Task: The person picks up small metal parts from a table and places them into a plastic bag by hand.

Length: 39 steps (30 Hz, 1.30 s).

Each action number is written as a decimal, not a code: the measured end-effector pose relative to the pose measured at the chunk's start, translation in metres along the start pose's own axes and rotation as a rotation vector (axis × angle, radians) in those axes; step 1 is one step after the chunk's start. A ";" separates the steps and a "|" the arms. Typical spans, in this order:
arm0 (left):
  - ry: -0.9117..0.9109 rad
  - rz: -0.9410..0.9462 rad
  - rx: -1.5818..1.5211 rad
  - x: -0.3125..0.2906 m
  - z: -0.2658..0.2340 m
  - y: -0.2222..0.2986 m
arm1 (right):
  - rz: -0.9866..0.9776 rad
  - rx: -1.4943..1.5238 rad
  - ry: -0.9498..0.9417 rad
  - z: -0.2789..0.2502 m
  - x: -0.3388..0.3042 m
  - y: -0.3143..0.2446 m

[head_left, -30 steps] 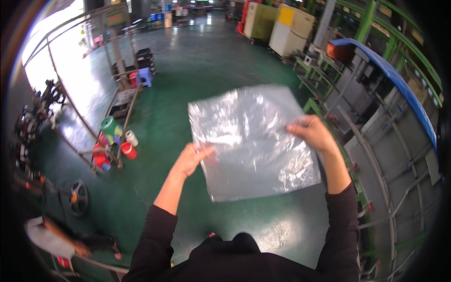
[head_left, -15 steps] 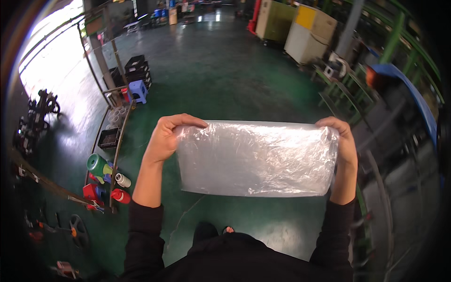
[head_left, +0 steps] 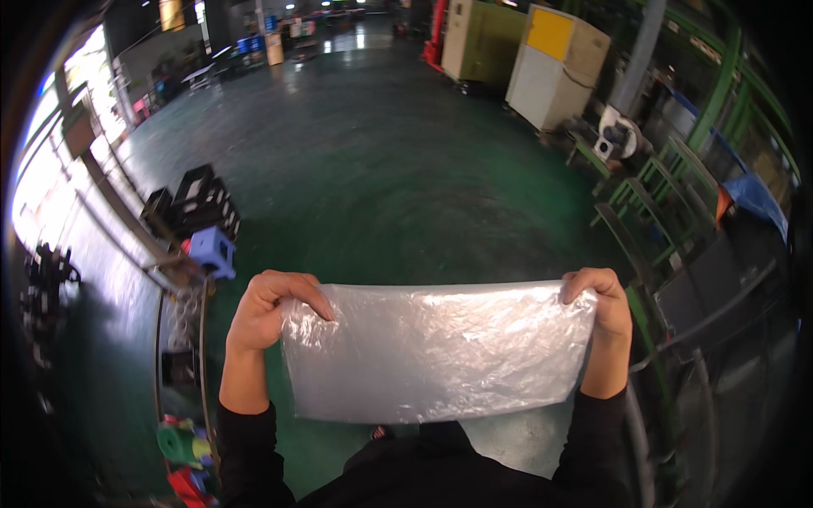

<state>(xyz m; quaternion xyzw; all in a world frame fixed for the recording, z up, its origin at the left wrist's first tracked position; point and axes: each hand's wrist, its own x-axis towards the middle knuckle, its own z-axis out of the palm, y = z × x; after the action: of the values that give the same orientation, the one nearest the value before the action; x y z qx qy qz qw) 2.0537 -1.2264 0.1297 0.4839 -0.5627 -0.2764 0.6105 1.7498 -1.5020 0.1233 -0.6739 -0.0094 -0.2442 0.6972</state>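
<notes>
1. The left hand pinches the upper left corner of a clear plastic bag, fingers curled over its top edge.
2. The right hand is clamped on the upper right corner in the same way; the two hands are well apart, stretching the bag's top edge nearly straight.
3. The bag hangs flat in the air in front of the person's chest, its lower edge free just above the dark sleeves and torso.
4. It is thin, crinkled, translucent film, roughly rectangular, wider than tall.
5. Beyond the bag's top edge the green floor is open and glossy, catching reflections.
6. To the left, a blue stool stands beside stacked black crates, near a metal rack.
7. At the lower left are green and red spools.
8. Green metal frames line the right side.
9. Farther off stands a cream cabinet with a yellow panel.
</notes>
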 end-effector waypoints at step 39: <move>-0.445 0.003 0.119 1.059 -0.666 -0.751 | -0.199 -1.333 -0.409 -0.465 1.291 0.487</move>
<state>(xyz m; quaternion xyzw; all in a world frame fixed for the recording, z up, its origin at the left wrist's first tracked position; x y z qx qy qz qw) 3.0715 -2.2585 -0.0360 0.4452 -0.6996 -0.3417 0.4423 2.9118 -2.3783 0.0676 -0.9859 -0.0502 -0.1287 0.0944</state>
